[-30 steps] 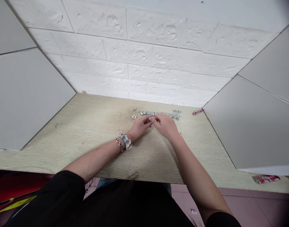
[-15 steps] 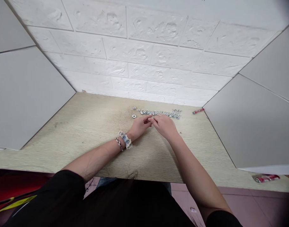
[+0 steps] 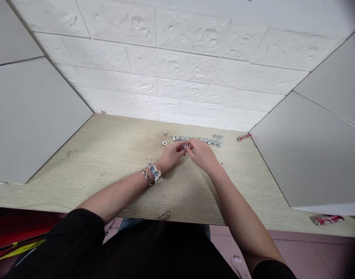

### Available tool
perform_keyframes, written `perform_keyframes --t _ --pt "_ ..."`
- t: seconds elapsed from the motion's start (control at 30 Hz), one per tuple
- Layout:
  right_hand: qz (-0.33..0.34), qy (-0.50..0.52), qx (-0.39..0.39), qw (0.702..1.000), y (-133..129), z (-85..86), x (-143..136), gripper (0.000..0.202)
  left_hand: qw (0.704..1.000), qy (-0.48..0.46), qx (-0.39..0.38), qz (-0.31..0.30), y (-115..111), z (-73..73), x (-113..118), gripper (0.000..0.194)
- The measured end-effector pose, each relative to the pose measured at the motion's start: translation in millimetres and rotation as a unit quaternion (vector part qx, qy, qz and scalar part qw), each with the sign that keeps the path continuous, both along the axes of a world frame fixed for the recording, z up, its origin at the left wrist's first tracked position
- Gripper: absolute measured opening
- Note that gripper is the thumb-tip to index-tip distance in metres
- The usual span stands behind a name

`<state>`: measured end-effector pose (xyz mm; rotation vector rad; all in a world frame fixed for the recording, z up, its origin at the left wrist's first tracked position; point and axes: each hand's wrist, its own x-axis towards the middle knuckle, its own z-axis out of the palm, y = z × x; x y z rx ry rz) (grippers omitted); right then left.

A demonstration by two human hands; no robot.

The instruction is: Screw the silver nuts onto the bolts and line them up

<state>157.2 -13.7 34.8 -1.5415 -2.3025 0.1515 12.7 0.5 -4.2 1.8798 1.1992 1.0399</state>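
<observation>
My left hand (image 3: 171, 155) and my right hand (image 3: 201, 154) meet over the wooden table. Between their fingertips they pinch a small silvery metal piece (image 3: 185, 146), probably a bolt; its exact form is too small to tell. Just behind the hands runs a row of silvery bolts (image 3: 214, 142), partly hidden by my fingers. A few smaller screws (image 3: 217, 136) lie behind the row's right end. To the left are a washer (image 3: 165, 143) and two small nuts, one (image 3: 165, 133) farther left than the other (image 3: 170, 135).
The pale wooden table (image 3: 107, 155) meets a white brick-pattern wall (image 3: 171, 91) at the back. Grey panels stand left (image 3: 35, 116) and right (image 3: 305, 155). One red battery (image 3: 243, 136) lies by the right panel; another (image 3: 327, 219) is near the front right edge.
The fingers of both hands have shifted slightly, and the silvery metal piece between them now shows more clearly. The row of bolts has not visibly moved.
</observation>
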Motion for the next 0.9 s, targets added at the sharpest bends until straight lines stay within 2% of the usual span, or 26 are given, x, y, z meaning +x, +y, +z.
perform_keyframes --t 0.17,0.3,0.43,0.57,0.73,0.9 --pt "-0.039 -0.026 0.006 0.999 -3.6 4.6 -1.3 0.032 0.999 -0.024 -0.023 0.011 0.3 -1.8 -0.4 0.034" --pt "-0.027 0.01 0.014 0.999 -4.4 5.5 -1.1 0.015 1.0 -0.01 -0.01 0.024 0.9 -0.9 -1.0 0.037" --pt "0.016 0.005 0.005 1.0 -2.3 2.5 -1.3 0.016 1.0 0.008 0.01 0.013 0.6 0.2 -0.7 0.035" --pt "0.003 -0.013 0.006 1.0 -1.3 0.3 -1.8 0.015 1.0 0.022 0.017 -0.01 -0.9 0.6 -0.6 0.035" --pt "-0.024 -0.019 0.005 1.0 -2.6 1.5 -2.4 0.026 0.999 0.026 0.016 -0.013 -0.7 0.7 -1.1 0.032" --pt "0.001 0.021 0.005 1.0 -3.7 1.4 -2.0 0.016 0.999 0.028 0.028 0.004 -0.1 0.9 -0.9 0.034"
